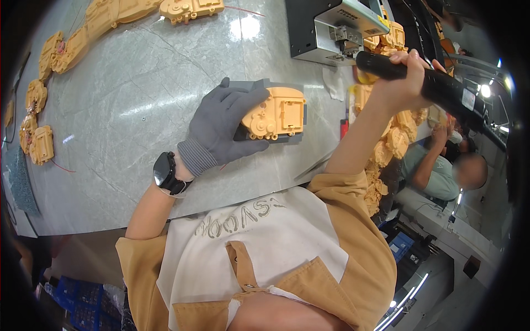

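Observation:
An orange plastic housing point(288, 116) with a raised rectangular frame and small round bosses lies in a dark grey fixture point(293, 139) on the table. My left hand point(225, 117), in a grey glove, grips the housing's left side, with fingers along its upper edge and the thumb at the lower edge. My bare right hand point(409, 81) is raised at the right, wrapped round a thick black cylindrical tool point(458, 95). This tool slants from upper left to lower right, well apart from the housing. Its far right end fades into the dark rim.
The grey marbled table point(138, 99) carries a row of similar orange housings point(118, 14) along its far and left edges. A metal-and-black machine box point(326, 33) stands at the back. Many orange parts point(397, 138) are heaped at the right. Beyond them sits another person point(436, 171).

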### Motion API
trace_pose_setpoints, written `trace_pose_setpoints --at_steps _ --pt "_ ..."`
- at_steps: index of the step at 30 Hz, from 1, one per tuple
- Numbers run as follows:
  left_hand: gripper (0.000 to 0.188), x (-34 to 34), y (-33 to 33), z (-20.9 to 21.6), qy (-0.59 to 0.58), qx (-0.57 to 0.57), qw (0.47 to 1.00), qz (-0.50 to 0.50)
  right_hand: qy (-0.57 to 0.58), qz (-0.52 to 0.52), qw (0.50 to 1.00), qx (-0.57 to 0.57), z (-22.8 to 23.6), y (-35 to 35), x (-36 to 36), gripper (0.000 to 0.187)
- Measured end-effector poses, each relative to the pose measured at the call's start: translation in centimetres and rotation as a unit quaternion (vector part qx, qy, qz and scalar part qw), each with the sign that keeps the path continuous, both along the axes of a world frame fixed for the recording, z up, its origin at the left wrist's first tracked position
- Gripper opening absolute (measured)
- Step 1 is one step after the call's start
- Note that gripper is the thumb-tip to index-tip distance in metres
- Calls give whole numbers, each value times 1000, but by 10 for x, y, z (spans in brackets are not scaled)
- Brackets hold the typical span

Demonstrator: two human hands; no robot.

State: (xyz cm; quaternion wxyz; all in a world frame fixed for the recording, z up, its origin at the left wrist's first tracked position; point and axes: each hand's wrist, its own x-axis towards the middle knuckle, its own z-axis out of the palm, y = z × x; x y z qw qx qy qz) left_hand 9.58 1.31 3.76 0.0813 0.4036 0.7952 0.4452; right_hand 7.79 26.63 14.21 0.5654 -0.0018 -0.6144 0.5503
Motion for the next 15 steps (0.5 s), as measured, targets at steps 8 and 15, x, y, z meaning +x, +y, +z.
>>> trace_pose_setpoints --at_steps 8,15 --pt "73 -2 1 3 16 21 1000 -5 15 -12 1000 -15 -2 5 -4 33" --pt "73 -1 5 5 29 44 999 3 0 34 999 -18 -3 -1 -15 38"
